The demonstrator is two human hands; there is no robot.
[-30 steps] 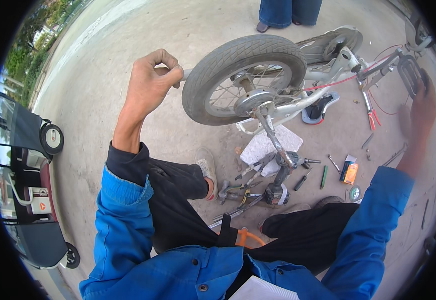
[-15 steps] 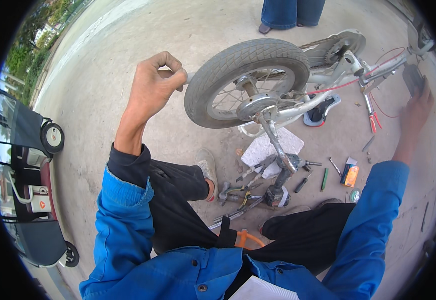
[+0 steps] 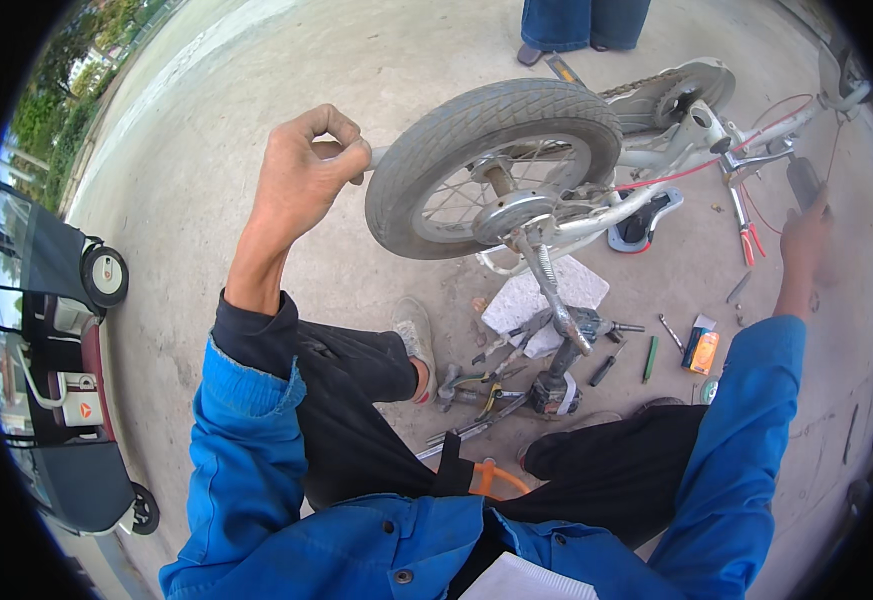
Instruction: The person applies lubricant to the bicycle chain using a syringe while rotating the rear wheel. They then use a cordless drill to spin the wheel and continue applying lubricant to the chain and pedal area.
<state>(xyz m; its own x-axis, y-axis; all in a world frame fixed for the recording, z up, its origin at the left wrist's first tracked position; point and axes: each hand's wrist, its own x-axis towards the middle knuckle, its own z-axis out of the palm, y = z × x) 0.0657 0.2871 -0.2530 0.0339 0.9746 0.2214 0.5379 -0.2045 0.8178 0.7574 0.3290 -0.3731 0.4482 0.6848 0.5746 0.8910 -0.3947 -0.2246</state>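
When sized up from the small wheel [image 3: 499,178] outward, read the white bicycle frame [image 3: 606,222] as heavy and stiff, apparently turned over, running off to the wheel's right. Judged best taken by bare tube just right of the wheel, not by one far end. Guessed the tyre [image 3: 401,200] grippy, a bit springy, safe to hold by its tread. Expected the chain [image 3: 626,88], just behind the wheel, to be greasy and ready to nip; poor hold. Rated the red cable [image 3: 671,177] thin, easily kinked; no handle. Took the pedal [image 3: 804,182], well right of the wheel, for light and solid, probably free-spinning; best gripped across its flat body, clear of the crank [image 3: 761,158].

Had the left hand [image 3: 306,175] at the wheel's left edge, thumb and forefinger pinched narrow, apparently on a pale piece [image 3: 377,158] by the tyre; couldn't make out what. Had the right hand [image 3: 806,240] well right of the wheel, fingertips at the pedal's near end; couldn't tell gripping from touching.

Saw the kickstand [image 3: 553,290] jutting from the wheel's near side, a white slab [image 3: 581,285] below the wheel, an orange box [image 3: 701,350] below and right, a person in jeans [image 3: 571,25] beyond.
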